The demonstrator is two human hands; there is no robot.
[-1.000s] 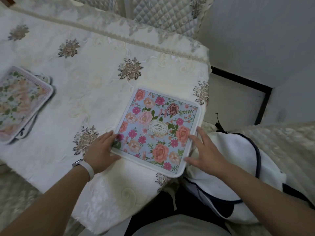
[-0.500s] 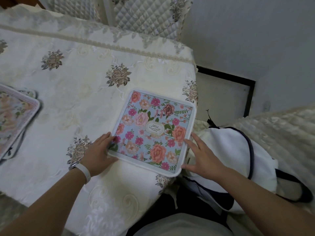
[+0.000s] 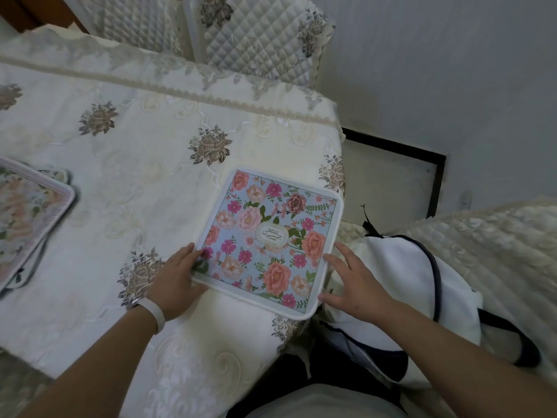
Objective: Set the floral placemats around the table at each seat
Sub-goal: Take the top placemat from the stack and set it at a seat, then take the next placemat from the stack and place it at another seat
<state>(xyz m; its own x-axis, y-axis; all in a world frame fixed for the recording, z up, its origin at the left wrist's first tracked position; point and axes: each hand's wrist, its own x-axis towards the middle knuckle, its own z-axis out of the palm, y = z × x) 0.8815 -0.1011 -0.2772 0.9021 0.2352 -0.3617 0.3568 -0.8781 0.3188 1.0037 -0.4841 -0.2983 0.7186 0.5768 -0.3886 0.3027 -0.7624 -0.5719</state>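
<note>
Little has shifted since a second ago: both hands stay flat at the floral placemat (image 3: 271,241), which lies near the surface's (image 3: 144,188) 3 o'clock corner. Left hand (image 3: 174,280) presses spread fingers on its 8 o'clock corner; right hand (image 3: 351,285) touches its 4 o'clock edge, fingers open, gripping nothing. At 9 o'clock sit what appear to be more stacked placemats (image 3: 28,212).
</note>
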